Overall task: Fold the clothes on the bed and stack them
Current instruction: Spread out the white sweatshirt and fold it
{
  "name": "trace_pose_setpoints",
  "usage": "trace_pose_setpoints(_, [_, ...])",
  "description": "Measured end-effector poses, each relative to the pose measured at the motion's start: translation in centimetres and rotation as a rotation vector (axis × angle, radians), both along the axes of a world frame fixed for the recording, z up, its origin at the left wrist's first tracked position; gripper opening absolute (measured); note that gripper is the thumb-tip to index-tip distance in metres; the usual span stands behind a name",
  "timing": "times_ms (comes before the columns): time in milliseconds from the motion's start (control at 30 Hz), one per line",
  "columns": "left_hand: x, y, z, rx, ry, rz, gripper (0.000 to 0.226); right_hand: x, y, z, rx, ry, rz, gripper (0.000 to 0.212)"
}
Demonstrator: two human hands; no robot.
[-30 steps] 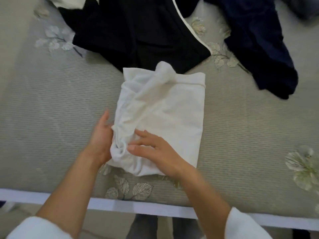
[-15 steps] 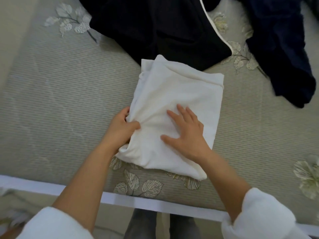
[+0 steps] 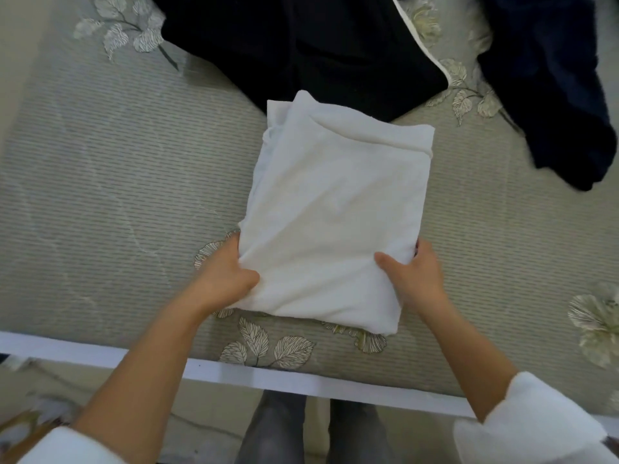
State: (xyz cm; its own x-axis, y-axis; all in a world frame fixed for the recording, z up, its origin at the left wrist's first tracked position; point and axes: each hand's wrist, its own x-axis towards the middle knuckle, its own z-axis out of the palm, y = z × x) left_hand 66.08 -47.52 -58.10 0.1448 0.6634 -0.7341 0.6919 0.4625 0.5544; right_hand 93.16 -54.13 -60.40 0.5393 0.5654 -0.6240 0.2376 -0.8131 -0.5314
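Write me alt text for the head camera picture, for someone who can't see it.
A person's left hand and right hand grip the near side edges of a folded white garment lying on a leaf-printed bed cover, thumbs on top. Beyond it lie a black garment and a navy garment, both unfolded.

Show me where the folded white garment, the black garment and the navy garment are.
folded white garment [image 3: 338, 209], head view, middle of its top layer.
black garment [image 3: 301, 51], head view, its broad central area.
navy garment [image 3: 549, 95], head view, centre of the crumpled cloth.
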Motion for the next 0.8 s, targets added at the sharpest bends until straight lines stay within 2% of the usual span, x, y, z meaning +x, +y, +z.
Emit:
trace_pose_setpoints(67, [0.9, 0.6, 0.0, 0.159, 0.116, -0.037, 0.045, 0.9, 0.5, 0.5, -0.065, 0.104, -0.009, 0.023])
trace_pose_setpoints(100, [1.2, 1.3, 0.2, 0.231, 0.165, -0.062, 0.039, 1.4, 0.6, 0.8, -0.109, 0.142, 0.009, 0.021])
trace_pose_setpoints(200, [1.8, 3.9, 1.4, 0.353, 0.227, -0.221, 0.032, 1.5, -0.5, 2.0, -0.301, 0.346, 0.029, 0.034])
trace_pose_setpoints(267, [2.4, 5.3, 1.9, 0.358, 0.228, -0.399, 0.033, 0.3, -3.0, 2.6, -0.546, 0.534, 0.071, 0.037])
trace_pose_setpoints(300, [2.7, 5.6, 1.9, 0.358, 0.240, -0.470, 0.034, -0.6, -4.3, 3.0, -0.685, 0.610, 0.150, 0.036])
trace_pose_setpoints(367, [3.1, 5.6, 1.8, 0.403, 0.269, -0.501, 0.037, -2.6, -6.3, 3.6, -0.870, 0.661, 0.394, 0.048])
trace_pose_setpoints(433, [2.8, 4.8, 0.9, 0.511, 0.291, -0.395, 0.049, -3.5, -6.1, 4.0, -0.799, 0.540, 0.558, 0.050])
trace_pose_setpoints(533, [2.1, 1.8, -0.1, 0.625, 0.260, 0.010, 0.069, -2.5, -2.3, 4.1, -0.198, 0.311, 0.455, 0.027])
trace_pose_setpoints(600, [1.9, -0.5, -0.5, 0.561, 0.143, 0.356, 0.075, -1.0, 1.1, 3.9, 0.173, -0.017, 0.314, 0.009])
trace_pose_setpoints(633, [1.8, -1.5, -0.8, 0.501, 0.081, 0.497, 0.073, -0.1, 2.6, 3.7, 0.271, -0.204, 0.294, 0.012])
trace_pose_setpoints(667, [1.8, -2.3, -1.0, 0.443, 0.034, 0.606, 0.068, 0.8, 3.8, 3.3, 0.308, -0.333, 0.301, 0.025])
trace_pose_setpoints(733, [1.8, -3.3, -1.3, 0.375, -0.027, 0.724, 0.050, 2.4, 5.6, 2.3, 0.184, -0.435, 0.421, 0.042])
trace_pose_setpoints(800, [1.9, -3.6, -1.7, 0.376, -0.050, 0.728, 0.031, 3.6, 6.8, 2.1, 0.078, -0.497, 0.598, 0.034])
